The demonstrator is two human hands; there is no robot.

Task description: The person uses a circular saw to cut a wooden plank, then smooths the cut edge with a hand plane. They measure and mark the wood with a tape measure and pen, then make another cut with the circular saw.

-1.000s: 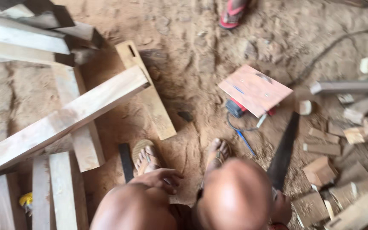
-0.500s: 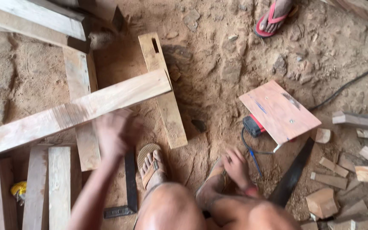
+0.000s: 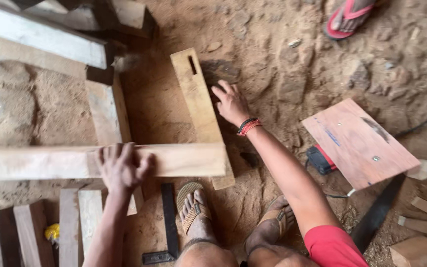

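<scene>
The left hand point(image 3: 120, 168) gripped the cross plank point(image 3: 100, 161) with curled fingers while the right hand point(image 3: 231, 104), fingers spread open, touched the slotted plank point(image 3: 198, 106) on the dirt floor point(image 3: 282, 64), seemingly aligning both; squaring them looked next.

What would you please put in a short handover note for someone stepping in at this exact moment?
Left hand: gripping the long horizontal plank, which lies across the work.
Right hand: open, fingers spread, beside the upright board with a slot, at its right edge.
Plank rests across the slotted board and a second parallel board.
Square lies by the left foot; saw lies to the right.
No visible fastening between plank and boards; alignment unconfirmed.
</scene>
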